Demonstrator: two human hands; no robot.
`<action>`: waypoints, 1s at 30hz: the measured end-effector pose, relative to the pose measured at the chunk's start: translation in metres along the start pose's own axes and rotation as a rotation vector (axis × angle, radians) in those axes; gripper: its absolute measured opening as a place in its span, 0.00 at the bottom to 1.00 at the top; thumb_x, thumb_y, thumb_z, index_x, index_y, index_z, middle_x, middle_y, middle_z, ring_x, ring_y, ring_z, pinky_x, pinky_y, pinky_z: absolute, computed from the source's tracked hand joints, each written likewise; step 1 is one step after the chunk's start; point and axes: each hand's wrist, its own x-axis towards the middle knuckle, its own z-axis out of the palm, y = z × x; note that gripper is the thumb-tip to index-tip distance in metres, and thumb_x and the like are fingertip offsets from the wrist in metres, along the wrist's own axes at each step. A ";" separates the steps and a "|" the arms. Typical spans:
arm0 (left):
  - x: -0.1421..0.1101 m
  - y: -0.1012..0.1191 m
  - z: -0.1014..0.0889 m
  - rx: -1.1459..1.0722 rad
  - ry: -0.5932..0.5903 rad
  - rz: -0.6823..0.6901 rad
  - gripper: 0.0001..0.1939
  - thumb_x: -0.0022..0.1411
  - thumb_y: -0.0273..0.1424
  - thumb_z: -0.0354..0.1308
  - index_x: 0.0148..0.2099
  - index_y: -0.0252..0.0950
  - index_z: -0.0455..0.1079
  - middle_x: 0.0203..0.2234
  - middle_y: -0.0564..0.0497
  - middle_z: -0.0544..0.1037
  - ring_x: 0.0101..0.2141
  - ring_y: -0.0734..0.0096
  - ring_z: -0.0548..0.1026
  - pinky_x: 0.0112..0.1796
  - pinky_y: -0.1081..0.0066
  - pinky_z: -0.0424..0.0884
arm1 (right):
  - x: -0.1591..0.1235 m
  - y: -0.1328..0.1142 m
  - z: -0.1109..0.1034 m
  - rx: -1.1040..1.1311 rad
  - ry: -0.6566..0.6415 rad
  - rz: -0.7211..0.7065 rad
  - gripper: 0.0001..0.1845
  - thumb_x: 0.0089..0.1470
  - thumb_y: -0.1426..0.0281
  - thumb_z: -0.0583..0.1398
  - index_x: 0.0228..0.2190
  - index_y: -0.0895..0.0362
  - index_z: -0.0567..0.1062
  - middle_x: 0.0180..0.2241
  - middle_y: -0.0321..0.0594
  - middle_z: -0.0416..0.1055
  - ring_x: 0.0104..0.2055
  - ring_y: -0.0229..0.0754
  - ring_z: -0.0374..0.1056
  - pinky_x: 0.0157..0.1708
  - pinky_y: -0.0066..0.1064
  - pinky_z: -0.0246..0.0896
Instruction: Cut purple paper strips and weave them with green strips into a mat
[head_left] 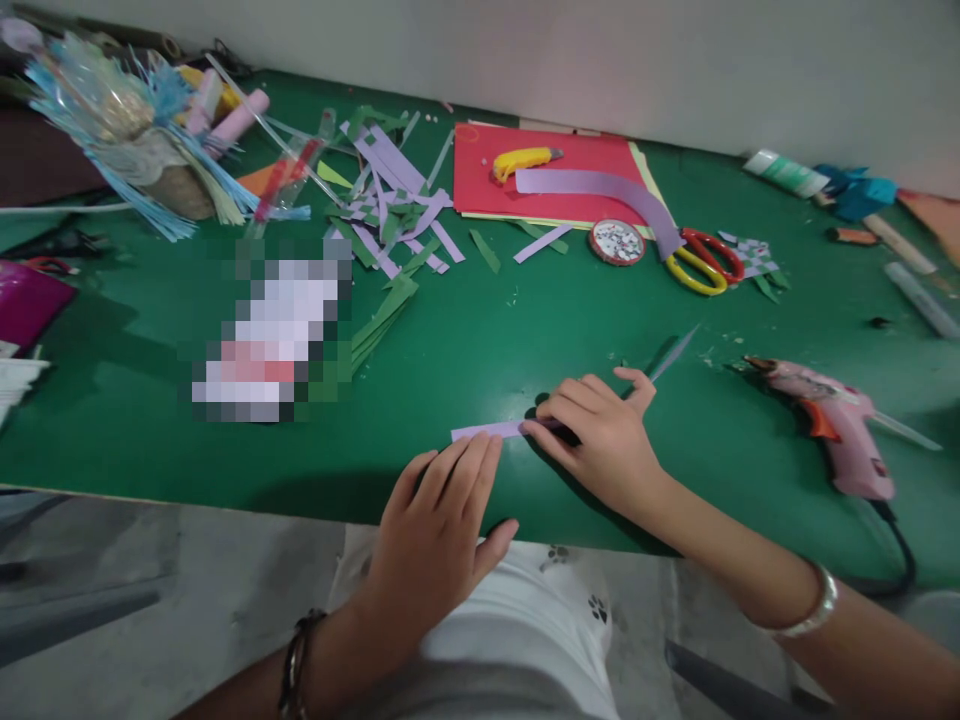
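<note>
A narrow purple paper strip [486, 432] lies on the green table near its front edge. My left hand [439, 520] rests with its fingers stretched out, their tips touching the strip's near side. The thumb points away to the right. My right hand [604, 440] is closed over the strip's right part, thumb and fingers pinching it; this part is mostly hidden. Past that hand sticks out a thin greyish-purple piece [675, 355]; whether it belongs to the same strip I cannot tell.
A pink glue gun [840, 420] lies right. Behind are red paper sheets [555, 140], a yellow cutter [521, 162], a curved purple strip [600, 184], scissors [701, 268] and a round tin [616, 243]. Paper scraps [397, 205], folded green strips [382, 315] and a blurred-out rectangle [270, 340] lie left.
</note>
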 end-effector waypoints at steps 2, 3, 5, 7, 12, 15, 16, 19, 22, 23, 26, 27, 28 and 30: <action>0.000 0.000 -0.001 0.001 -0.006 0.001 0.21 0.62 0.34 0.44 0.53 0.29 0.64 0.46 0.45 0.73 0.43 0.63 0.68 0.44 0.66 0.59 | -0.003 0.003 -0.002 0.005 0.003 0.008 0.16 0.56 0.65 0.52 0.19 0.55 0.69 0.20 0.30 0.67 0.27 0.35 0.60 0.46 0.38 0.34; 0.000 0.000 -0.001 0.002 -0.010 0.002 0.21 0.62 0.34 0.45 0.53 0.28 0.64 0.46 0.44 0.72 0.44 0.62 0.68 0.44 0.66 0.59 | -0.004 0.005 -0.003 0.011 0.005 0.014 0.16 0.56 0.66 0.52 0.19 0.55 0.69 0.20 0.30 0.68 0.27 0.35 0.60 0.46 0.38 0.34; -0.001 -0.001 -0.001 0.007 -0.024 0.010 0.22 0.61 0.34 0.45 0.54 0.28 0.63 0.46 0.44 0.72 0.44 0.62 0.68 0.45 0.66 0.59 | -0.007 0.010 -0.004 0.021 0.011 0.031 0.17 0.56 0.65 0.52 0.19 0.55 0.69 0.20 0.30 0.68 0.26 0.34 0.61 0.46 0.37 0.34; -0.002 -0.001 -0.001 0.013 -0.025 0.020 0.22 0.61 0.34 0.46 0.55 0.29 0.62 0.46 0.44 0.71 0.44 0.62 0.67 0.45 0.66 0.60 | -0.010 0.014 -0.005 0.020 0.011 0.044 0.17 0.56 0.64 0.52 0.19 0.55 0.69 0.20 0.30 0.68 0.26 0.34 0.61 0.45 0.38 0.34; 0.000 -0.002 0.000 0.019 0.026 0.048 0.22 0.61 0.35 0.45 0.53 0.28 0.64 0.44 0.44 0.73 0.43 0.63 0.68 0.44 0.66 0.60 | -0.013 0.020 -0.008 0.012 0.000 0.058 0.17 0.56 0.64 0.51 0.20 0.55 0.69 0.20 0.30 0.69 0.27 0.35 0.61 0.45 0.38 0.34; 0.002 -0.002 0.000 0.024 0.036 0.048 0.21 0.62 0.36 0.43 0.52 0.29 0.65 0.43 0.44 0.73 0.42 0.63 0.68 0.46 0.65 0.58 | -0.014 0.021 -0.009 0.029 -0.025 0.066 0.17 0.57 0.64 0.50 0.20 0.55 0.69 0.21 0.30 0.69 0.27 0.35 0.61 0.44 0.37 0.34; 0.002 -0.001 0.000 0.026 0.035 0.045 0.21 0.62 0.36 0.43 0.52 0.29 0.65 0.43 0.45 0.73 0.42 0.63 0.68 0.46 0.64 0.57 | -0.014 0.022 -0.009 0.030 -0.027 0.071 0.18 0.57 0.64 0.50 0.20 0.55 0.69 0.21 0.30 0.69 0.27 0.35 0.61 0.44 0.37 0.34; 0.003 -0.001 0.000 0.026 0.028 0.037 0.21 0.61 0.36 0.43 0.52 0.31 0.65 0.42 0.45 0.73 0.41 0.62 0.67 0.47 0.63 0.57 | -0.015 0.024 -0.009 0.017 -0.013 0.084 0.19 0.57 0.63 0.50 0.19 0.55 0.69 0.20 0.30 0.68 0.26 0.35 0.61 0.44 0.37 0.34; 0.003 -0.001 0.000 0.022 0.017 0.040 0.21 0.61 0.36 0.44 0.52 0.31 0.64 0.42 0.45 0.73 0.41 0.62 0.67 0.47 0.62 0.57 | -0.016 0.027 -0.009 0.019 -0.008 0.097 0.20 0.56 0.61 0.50 0.18 0.55 0.68 0.19 0.30 0.67 0.26 0.35 0.60 0.44 0.37 0.34; 0.003 -0.001 0.000 0.021 0.014 0.042 0.22 0.61 0.36 0.44 0.53 0.31 0.64 0.42 0.44 0.73 0.41 0.62 0.67 0.47 0.62 0.58 | -0.016 0.028 -0.009 0.024 -0.010 0.101 0.20 0.56 0.60 0.50 0.18 0.55 0.68 0.19 0.30 0.67 0.26 0.35 0.60 0.44 0.37 0.34; 0.004 0.000 0.001 0.022 0.011 0.039 0.22 0.61 0.36 0.43 0.53 0.30 0.64 0.42 0.44 0.72 0.41 0.61 0.66 0.47 0.61 0.57 | -0.016 0.030 -0.009 0.036 -0.020 0.109 0.21 0.56 0.58 0.50 0.18 0.55 0.68 0.18 0.30 0.67 0.26 0.35 0.60 0.44 0.37 0.34; 0.004 0.000 0.000 0.023 0.009 0.038 0.22 0.61 0.36 0.43 0.53 0.30 0.64 0.41 0.44 0.72 0.41 0.61 0.66 0.47 0.61 0.57 | -0.016 0.031 -0.009 0.037 -0.022 0.107 0.21 0.56 0.58 0.50 0.18 0.55 0.68 0.18 0.30 0.66 0.26 0.35 0.60 0.44 0.38 0.34; 0.004 0.000 0.000 0.023 0.006 0.040 0.22 0.61 0.36 0.43 0.53 0.30 0.64 0.41 0.44 0.72 0.41 0.61 0.66 0.47 0.61 0.57 | -0.016 0.031 -0.009 0.037 -0.025 0.104 0.21 0.56 0.58 0.50 0.18 0.55 0.67 0.18 0.30 0.66 0.26 0.35 0.60 0.44 0.38 0.34; 0.004 0.000 0.000 0.024 0.004 0.043 0.22 0.61 0.36 0.43 0.53 0.30 0.64 0.41 0.44 0.72 0.41 0.61 0.66 0.48 0.61 0.56 | -0.015 0.031 -0.009 0.039 -0.032 0.099 0.21 0.56 0.58 0.50 0.18 0.56 0.67 0.18 0.30 0.66 0.25 0.35 0.60 0.44 0.38 0.34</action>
